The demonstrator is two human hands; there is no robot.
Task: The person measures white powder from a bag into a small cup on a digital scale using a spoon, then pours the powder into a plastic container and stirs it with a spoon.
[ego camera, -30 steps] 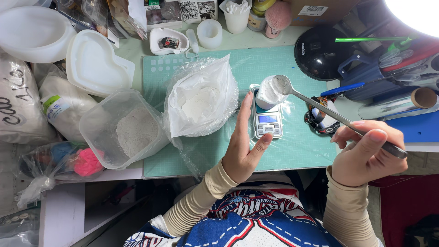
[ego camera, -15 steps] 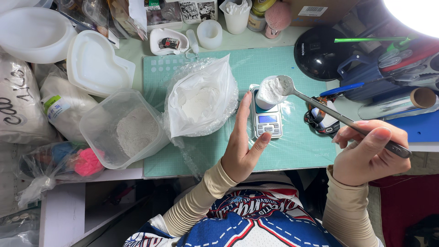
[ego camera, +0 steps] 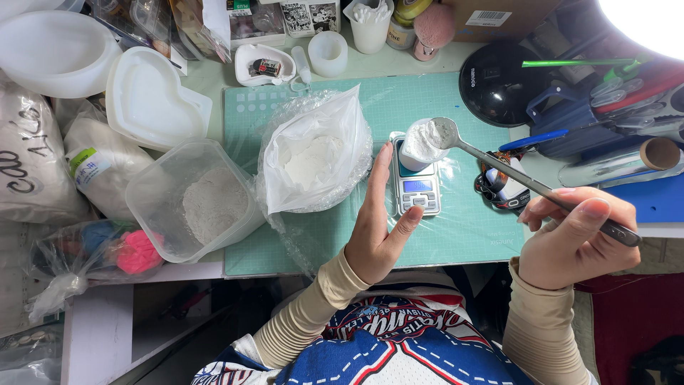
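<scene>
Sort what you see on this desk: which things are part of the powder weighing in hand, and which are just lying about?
In use: right hand, metal spoon, small cup, pocket scale, left hand, open powder bag.

Lying about: heart-shaped mould, plastic tub, black lamp base, tape roll.

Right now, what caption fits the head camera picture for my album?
Right hand tips a spoon of white powder over a cup on a small scale.

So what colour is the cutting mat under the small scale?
Pale green mat with a fine grid, under the scale; the head view shows it.
</scene>
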